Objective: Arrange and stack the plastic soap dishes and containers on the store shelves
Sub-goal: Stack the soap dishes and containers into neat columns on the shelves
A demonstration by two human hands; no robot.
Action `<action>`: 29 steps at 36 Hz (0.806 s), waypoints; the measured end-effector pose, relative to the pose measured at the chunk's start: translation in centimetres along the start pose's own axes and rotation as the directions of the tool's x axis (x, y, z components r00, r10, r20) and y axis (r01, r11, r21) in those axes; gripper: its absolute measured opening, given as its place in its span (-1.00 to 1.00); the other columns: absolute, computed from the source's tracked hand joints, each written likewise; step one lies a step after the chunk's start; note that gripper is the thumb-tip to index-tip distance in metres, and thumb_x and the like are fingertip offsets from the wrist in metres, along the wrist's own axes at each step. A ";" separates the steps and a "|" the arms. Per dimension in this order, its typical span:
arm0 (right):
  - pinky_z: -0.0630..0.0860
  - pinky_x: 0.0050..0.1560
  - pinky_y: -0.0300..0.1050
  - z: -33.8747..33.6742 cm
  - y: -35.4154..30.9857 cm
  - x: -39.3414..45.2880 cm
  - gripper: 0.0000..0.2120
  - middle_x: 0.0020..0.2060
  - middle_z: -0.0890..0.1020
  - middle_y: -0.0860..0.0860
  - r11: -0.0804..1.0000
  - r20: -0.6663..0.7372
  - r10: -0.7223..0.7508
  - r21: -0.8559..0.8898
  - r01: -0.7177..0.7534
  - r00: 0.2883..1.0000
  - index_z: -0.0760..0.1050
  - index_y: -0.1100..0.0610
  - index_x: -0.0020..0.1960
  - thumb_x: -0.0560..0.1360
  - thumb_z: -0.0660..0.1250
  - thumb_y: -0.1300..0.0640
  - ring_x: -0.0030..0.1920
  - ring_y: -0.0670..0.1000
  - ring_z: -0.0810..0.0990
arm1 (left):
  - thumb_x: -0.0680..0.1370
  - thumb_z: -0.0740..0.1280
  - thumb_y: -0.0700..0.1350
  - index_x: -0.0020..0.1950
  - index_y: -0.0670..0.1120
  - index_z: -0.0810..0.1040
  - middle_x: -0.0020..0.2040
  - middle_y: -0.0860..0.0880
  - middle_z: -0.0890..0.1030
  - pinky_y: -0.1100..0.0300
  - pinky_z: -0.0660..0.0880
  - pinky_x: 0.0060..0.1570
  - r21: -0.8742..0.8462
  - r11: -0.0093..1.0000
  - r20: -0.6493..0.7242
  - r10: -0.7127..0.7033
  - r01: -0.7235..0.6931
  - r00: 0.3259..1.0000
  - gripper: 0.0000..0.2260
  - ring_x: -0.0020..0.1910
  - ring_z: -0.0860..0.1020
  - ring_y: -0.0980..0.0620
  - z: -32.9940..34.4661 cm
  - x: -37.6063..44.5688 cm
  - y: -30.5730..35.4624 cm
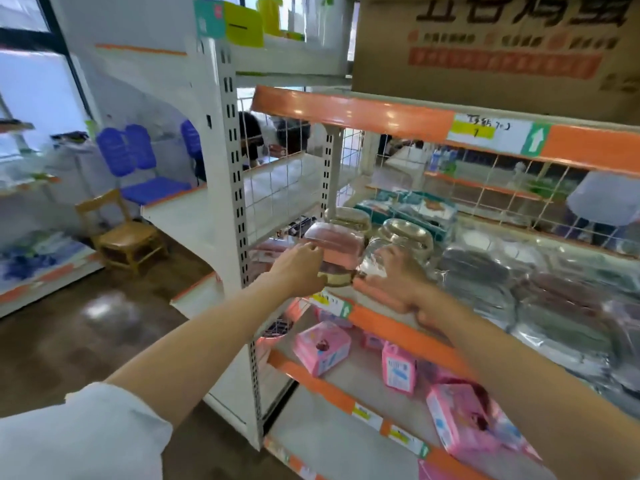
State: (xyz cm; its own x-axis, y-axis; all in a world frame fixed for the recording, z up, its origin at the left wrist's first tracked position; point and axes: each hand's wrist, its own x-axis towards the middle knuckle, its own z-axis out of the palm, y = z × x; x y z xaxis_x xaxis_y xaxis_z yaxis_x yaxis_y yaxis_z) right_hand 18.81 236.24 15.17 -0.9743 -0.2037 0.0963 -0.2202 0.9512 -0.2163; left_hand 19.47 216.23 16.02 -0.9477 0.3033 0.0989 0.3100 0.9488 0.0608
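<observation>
Your white sleeve [83,438] fills the near corner. Left hand [298,268] fingers curl round the side of a stack of pink soap dishes [337,252] at the front left end of the middle shelf [398,327]. Right hand [398,275] fingers wrap a clear container [375,259] touching that stack. More clear-lidded dishes [405,233] sit just behind. Pink boxes [322,348] lie on the shelf below.
</observation>
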 end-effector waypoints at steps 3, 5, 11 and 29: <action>0.28 0.34 0.01 0.2 1.2 2.1 -0.38 0.42 0.28 0.13 0.998 -0.010 0.018 -0.055 -0.019 1.000 0.26 0.18 0.43 0.51 0.30 -0.14 0.40 0.13 0.25 | 0.54 0.22 0.02 0.29 -0.20 0.43 0.24 -0.14 0.48 0.06 0.43 0.08 -0.006 0.999 0.033 0.053 -0.053 0.998 -0.59 0.22 0.46 -0.13 -0.9 2.5 -0.6; 0.21 0.40 0.07 0.3 2.0 3.5 -0.27 0.48 0.17 0.13 0.996 0.004 0.055 -0.072 -0.055 0.998 0.14 0.19 0.49 0.51 0.27 -0.21 0.46 0.15 0.16 | 0.45 0.12 0.13 0.23 -0.20 0.46 0.20 -0.13 0.49 0.04 0.46 0.14 -0.022 0.997 0.028 0.075 -0.074 0.997 -0.48 0.19 0.48 -0.14 -1.2 4.5 -1.4; -0.04 0.50 0.16 2.6 5.0 5.1 -0.09 0.55 -0.14 0.09 0.979 0.133 0.202 -0.063 -0.195 0.970 -0.23 0.11 0.56 0.50 0.11 -0.36 0.53 0.16 -0.13 | 0.55 0.22 -0.06 0.34 -0.18 0.42 0.29 -0.10 0.45 0.01 0.45 0.22 -0.067 0.995 -0.017 0.072 -0.073 0.997 -0.62 0.26 0.45 -0.10 -0.3 9.7 -2.3; -0.05 0.49 0.11 3.8 5.0 5.9 -0.19 0.55 -0.10 0.08 0.954 0.111 0.242 -0.210 -0.216 0.964 -0.15 0.13 0.55 0.54 0.12 -0.28 0.53 0.12 -0.07 | 0.21 -0.03 0.50 0.45 -0.08 0.25 0.45 -0.04 0.24 -0.01 0.10 0.44 -0.174 0.929 -0.069 0.320 -0.327 0.945 -0.03 0.43 0.18 -0.07 6.3 13.9 -6.2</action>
State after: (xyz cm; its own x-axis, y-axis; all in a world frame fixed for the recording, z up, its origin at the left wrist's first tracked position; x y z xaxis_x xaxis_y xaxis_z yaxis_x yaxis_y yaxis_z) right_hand 11.82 238.95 10.97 -0.9977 0.0085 -0.0679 0.0101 0.9997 -0.0231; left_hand 3.95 215.15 10.71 -0.7913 0.5839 0.1812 0.6109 0.7669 0.1966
